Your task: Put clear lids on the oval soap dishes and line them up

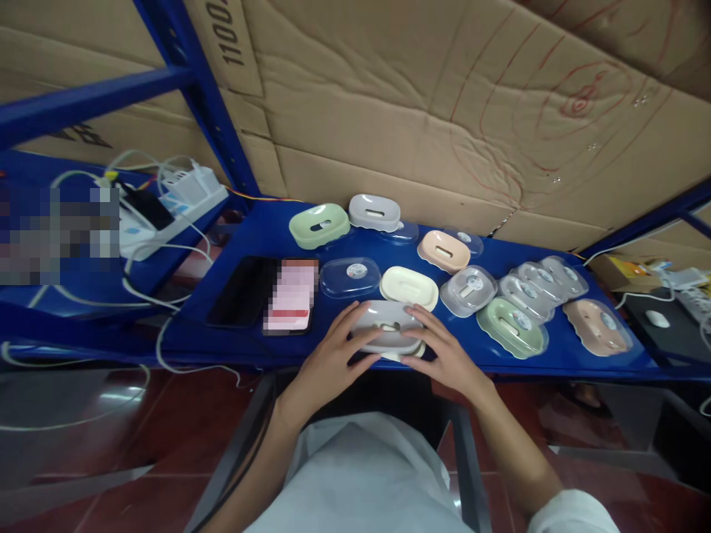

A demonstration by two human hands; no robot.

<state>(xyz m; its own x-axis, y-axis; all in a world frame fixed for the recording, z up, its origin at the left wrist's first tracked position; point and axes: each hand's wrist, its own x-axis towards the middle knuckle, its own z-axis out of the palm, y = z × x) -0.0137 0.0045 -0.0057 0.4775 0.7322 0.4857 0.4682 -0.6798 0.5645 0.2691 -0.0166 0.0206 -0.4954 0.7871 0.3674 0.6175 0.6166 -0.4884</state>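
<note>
Between my two hands, at the front edge of the blue table, is a grey soap dish (378, 339) with a slot in its middle. My left hand (336, 352) grips its left end, thumb low and fingers over the rim. On the right end, my right hand (444, 354) holds it the same way. A cream piece (393, 357) shows beneath the dish, partly hidden. Just behind lies a cream oval tray (409, 287). To its left is a clear lid (349, 277) with a round sticker.
Behind stand green (319, 226), grey (374, 211) and peach soap dishes (443, 250). Several lidded dishes, one green (511, 327), one peach (597, 326), sit at right. A phone (292, 296) lies left, with a power strip (172, 211) beyond. Cardboard (389, 96) walls the back.
</note>
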